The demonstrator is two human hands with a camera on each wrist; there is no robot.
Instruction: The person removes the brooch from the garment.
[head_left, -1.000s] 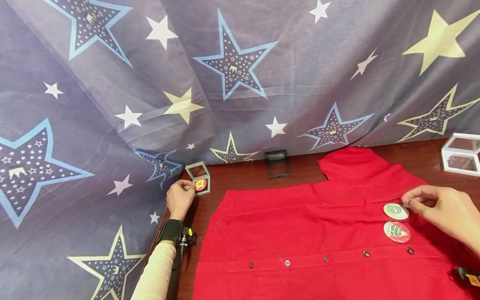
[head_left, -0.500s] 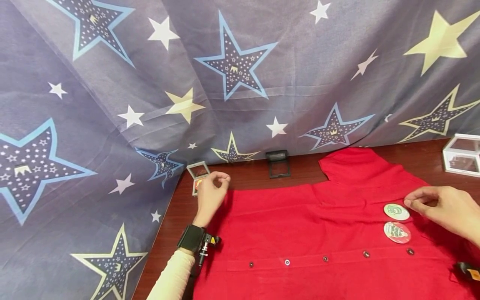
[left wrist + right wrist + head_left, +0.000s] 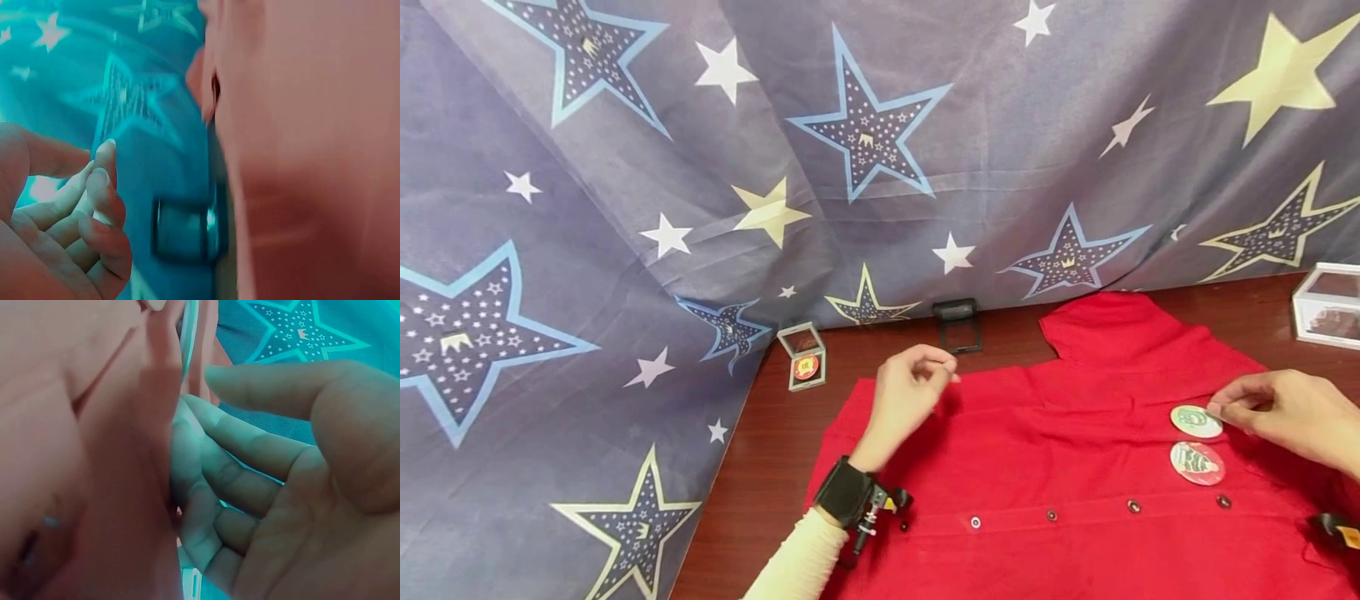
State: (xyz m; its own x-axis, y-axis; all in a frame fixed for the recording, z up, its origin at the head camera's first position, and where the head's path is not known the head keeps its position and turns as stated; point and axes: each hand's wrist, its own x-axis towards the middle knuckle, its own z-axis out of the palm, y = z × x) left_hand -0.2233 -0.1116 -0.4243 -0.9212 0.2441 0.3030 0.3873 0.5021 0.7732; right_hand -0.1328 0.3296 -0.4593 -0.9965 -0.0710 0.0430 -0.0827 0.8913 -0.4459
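I log the left hand [image 3: 904, 390], fingers bunched, swung from the red badge [image 3: 806, 367], cased at the surface [image 3: 737, 508]'s back left corner, to over the shirt [image 3: 1000, 450], where the right hand [image 3: 1292, 412], fingers bent, meets the green badge [image 3: 1195, 422], so both now attend there, either hold unclear.

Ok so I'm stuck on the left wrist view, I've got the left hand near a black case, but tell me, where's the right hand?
Observer: In the head view, the right hand is at the edge of a green-and-white badge on the red shirt.

Operator: Is that the only badge there?

Observer: No, a tree-patterned badge lies right beside it.

Operator: And what's in the table's far left corner?

Observer: An open silver-grey case with a red-and-yellow badge inside.
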